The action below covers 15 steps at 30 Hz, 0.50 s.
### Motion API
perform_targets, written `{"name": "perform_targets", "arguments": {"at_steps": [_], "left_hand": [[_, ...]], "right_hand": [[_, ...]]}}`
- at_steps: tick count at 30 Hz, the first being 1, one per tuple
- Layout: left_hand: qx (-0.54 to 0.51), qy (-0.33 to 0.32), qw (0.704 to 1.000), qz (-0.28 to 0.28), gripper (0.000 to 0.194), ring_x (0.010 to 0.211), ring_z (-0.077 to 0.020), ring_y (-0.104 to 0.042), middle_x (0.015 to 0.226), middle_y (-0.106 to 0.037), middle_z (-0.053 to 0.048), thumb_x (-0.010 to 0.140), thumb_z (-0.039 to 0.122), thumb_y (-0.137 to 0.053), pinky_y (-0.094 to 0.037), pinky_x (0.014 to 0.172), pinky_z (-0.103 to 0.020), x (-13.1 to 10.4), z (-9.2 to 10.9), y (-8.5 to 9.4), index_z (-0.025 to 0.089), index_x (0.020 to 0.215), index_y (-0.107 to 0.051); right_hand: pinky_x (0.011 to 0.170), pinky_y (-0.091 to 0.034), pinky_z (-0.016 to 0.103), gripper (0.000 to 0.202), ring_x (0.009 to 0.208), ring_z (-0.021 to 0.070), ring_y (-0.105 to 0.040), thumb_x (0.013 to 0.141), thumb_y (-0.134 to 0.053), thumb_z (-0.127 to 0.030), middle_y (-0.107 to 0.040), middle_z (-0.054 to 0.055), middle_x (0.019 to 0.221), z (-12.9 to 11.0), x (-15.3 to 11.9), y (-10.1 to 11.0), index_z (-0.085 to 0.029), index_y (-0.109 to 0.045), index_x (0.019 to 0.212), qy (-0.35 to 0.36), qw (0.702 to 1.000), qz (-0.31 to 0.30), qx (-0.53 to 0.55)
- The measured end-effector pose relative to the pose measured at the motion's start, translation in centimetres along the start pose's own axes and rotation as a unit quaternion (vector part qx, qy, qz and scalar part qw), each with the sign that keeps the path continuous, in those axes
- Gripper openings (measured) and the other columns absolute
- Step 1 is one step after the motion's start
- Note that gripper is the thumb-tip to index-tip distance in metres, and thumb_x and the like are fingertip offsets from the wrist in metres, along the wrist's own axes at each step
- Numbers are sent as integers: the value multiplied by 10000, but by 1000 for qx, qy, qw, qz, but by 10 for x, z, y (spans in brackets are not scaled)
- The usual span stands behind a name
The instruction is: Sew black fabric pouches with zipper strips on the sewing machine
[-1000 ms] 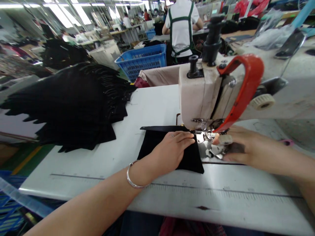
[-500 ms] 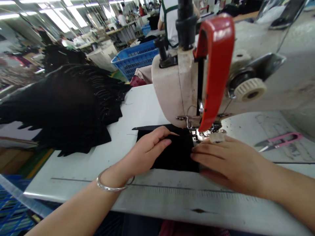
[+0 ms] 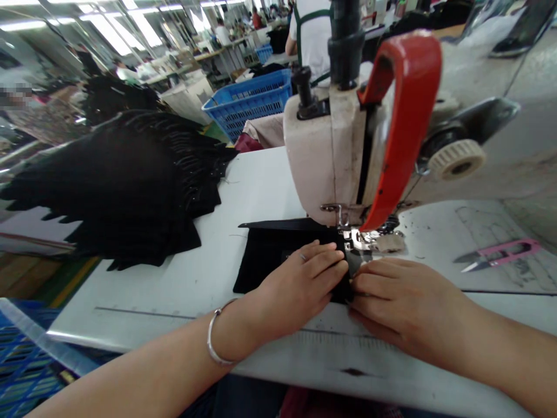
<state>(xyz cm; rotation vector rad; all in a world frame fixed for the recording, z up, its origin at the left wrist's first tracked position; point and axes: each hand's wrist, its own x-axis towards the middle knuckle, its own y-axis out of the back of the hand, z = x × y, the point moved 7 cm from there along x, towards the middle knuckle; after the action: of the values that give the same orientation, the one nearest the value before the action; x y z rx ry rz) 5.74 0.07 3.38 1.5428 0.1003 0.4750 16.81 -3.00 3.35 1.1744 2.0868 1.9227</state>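
Note:
A folded piece of black fabric (image 3: 261,261) lies on the sewing machine's bed, its right edge by the metal presser foot (image 3: 359,238). My left hand (image 3: 304,278) rests flat on top of this fabric, fingers stretched toward the foot. Close beside it, my right hand (image 3: 395,296) has its fingers curled together at the fabric's right edge, just in front of the foot. The fingertips there are partly hidden, but they seem to pinch the edge. Above both hands stands the sewing machine (image 3: 308,157) with its red lever guard (image 3: 413,116).
Pink-handled thread snips (image 3: 500,253) lie on the right of the white table (image 3: 261,180). A tall stack of black fabric pieces (image 3: 117,180) covers the left side. Behind it are a blue basket (image 3: 248,104) and a person in a white top (image 3: 315,40).
My left hand has gone from pinching the fabric's upper fold to lying flat, farther right, beside my right hand. My right hand has drawn slightly back from the presser foot. The view has shifted a little.

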Motion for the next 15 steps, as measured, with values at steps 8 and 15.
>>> {"name": "perform_targets", "arguments": {"at_steps": [8, 15], "left_hand": [[29, -21, 999, 9, 318, 1286, -266, -580, 1279, -669, -119, 948, 172, -587, -493, 1132, -431, 8, -12, -7, 75, 1250, -582], [-10, 21, 996, 92, 246, 1175, -195, -646, 1190, -712, -92, 1008, 134, -491, -555, 1042, -377, 5, -19, 5, 116, 1229, -600]], "right_hand": [[701, -544, 409, 139, 805, 227, -623, 929, -604, -201, -667, 39, 834, 5, 3, 2, -168, -734, 896, -24, 1000, 11, -3], [770, -577, 431, 178, 927, 250, -669, 947, -588, -209, -715, 70, 962, 6, 2, 2, -150, -730, 1035, -26, 999, 12, -17]]}}
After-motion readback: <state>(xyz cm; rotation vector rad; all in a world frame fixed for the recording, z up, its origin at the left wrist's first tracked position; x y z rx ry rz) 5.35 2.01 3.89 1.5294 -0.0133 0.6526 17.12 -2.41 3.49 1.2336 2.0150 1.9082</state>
